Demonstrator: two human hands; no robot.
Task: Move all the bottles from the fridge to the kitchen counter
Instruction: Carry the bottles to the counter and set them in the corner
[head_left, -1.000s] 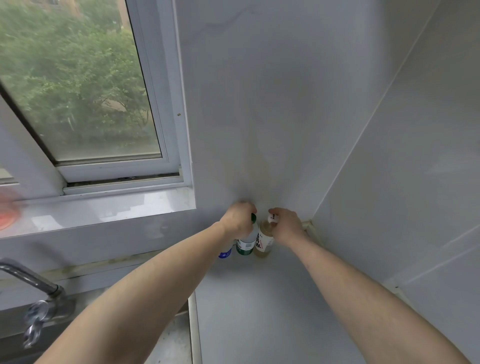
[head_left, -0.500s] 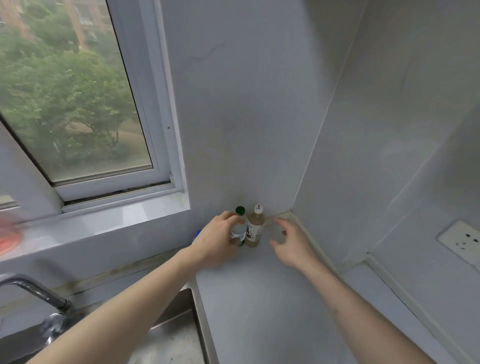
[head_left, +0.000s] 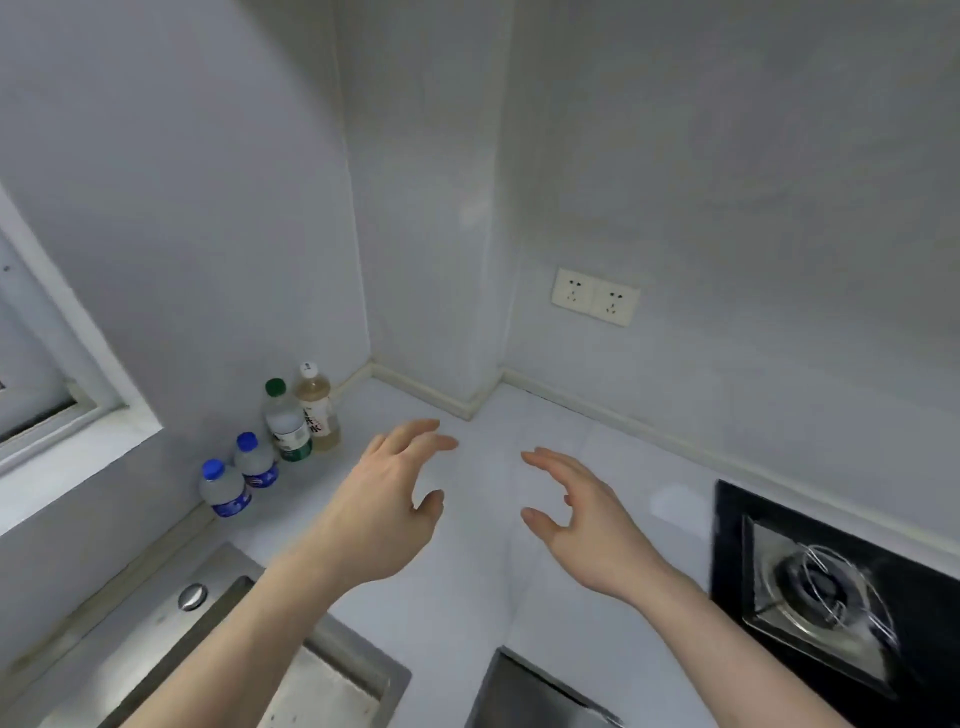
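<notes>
A: Nearest, what are the hands doing?

B: The left hand (head_left: 387, 499) and right hand (head_left: 582, 512) hover over the kitchen counter (head_left: 467, 597), palms facing each other, fingers spread and loosely bent, holding nothing.

A: And the bottles?

B: Farther back along the wall, upright in a row: two small blue-capped bottles (head_left: 224, 488) (head_left: 255, 462), then a green-capped bottle (head_left: 286, 421), then a white-capped bottle (head_left: 318, 408) of pale amber liquid (the last two look to be touching), near the corner.
</notes>
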